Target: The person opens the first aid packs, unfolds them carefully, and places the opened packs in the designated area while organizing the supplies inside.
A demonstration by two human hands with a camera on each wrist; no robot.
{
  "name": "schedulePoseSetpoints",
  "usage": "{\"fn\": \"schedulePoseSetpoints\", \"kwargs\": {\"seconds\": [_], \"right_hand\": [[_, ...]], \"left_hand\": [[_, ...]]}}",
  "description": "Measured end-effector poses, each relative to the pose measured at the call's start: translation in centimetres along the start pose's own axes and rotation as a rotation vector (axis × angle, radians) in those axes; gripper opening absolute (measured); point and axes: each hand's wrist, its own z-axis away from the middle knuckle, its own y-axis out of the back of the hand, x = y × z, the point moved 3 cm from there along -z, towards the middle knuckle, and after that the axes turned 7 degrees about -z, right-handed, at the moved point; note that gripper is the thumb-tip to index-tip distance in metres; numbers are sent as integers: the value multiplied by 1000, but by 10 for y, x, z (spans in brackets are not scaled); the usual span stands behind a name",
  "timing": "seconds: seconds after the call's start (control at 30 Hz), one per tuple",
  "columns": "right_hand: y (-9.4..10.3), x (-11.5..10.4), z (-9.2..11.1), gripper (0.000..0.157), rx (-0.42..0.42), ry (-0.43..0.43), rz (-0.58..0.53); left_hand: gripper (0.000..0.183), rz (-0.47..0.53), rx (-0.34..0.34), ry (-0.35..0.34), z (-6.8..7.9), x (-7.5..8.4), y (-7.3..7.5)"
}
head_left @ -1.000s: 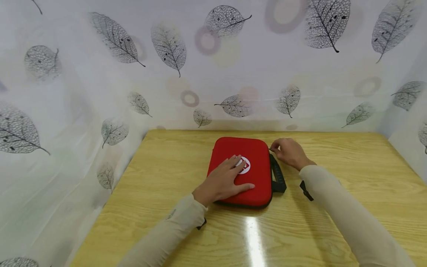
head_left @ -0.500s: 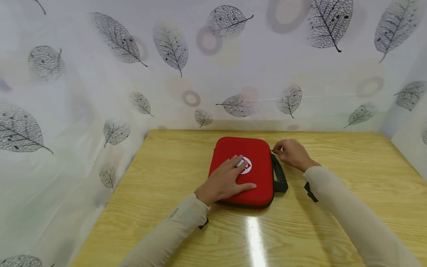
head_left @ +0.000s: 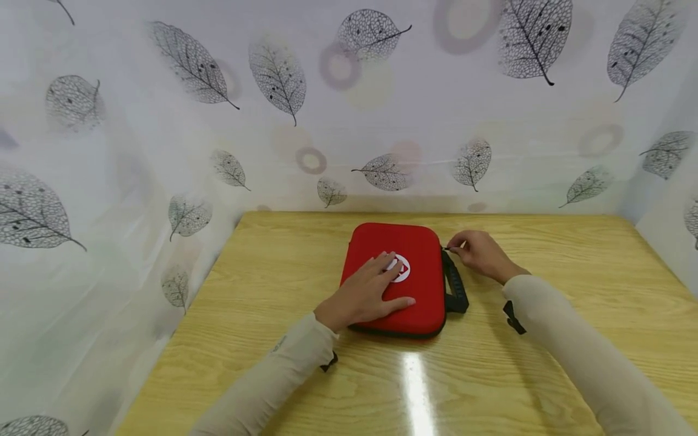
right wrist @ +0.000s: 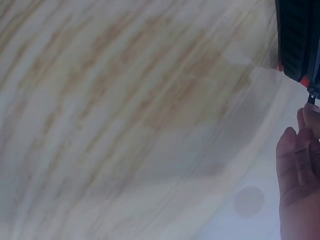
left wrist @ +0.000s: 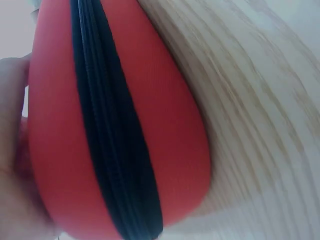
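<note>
A red case (head_left: 424, 266) is laid flat on a wooden table (head_left: 283, 260), its black handle (head_left: 457, 284) on the right side, and its top is touched by the left hand (head_left: 366, 295), which is laid flat, gripping nothing, partly over a white badge (head_left: 404, 268). By the right hand (head_left: 482, 254), fingers bent in, a small dark zip pull (head_left: 447, 248) is pinched near the far right corner. The shell is judged to be firm, fairly light and not slippery, best lifted by the handle and steadied from above while the zip (left wrist: 112, 140) is worked.
</note>
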Motion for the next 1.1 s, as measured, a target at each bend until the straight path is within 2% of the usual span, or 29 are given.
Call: {"fn": "schedulePoseSetpoints", "kwargs": {"seconds": [0.27, 0.43, 0.63, 0.87, 1.1], "right_hand": [[0, 8, 1, 9, 8, -59, -43], [0, 6, 3, 10, 16, -10, -46], [3, 4, 1, 11, 43, 41, -4], [6, 6, -5, 11, 59, 15, 4], [5, 6, 1, 8, 58, 28, -1]], "left_hand": [[85, 34, -58, -11, 13, -8, -2], [86, 22, -35, 7, 15, -6, -1], [83, -30, -17, 16, 11, -2, -1], [82, -71, 7, 28, 1, 4, -5], [82, -72, 1, 34, 1, 6, -6]]}}
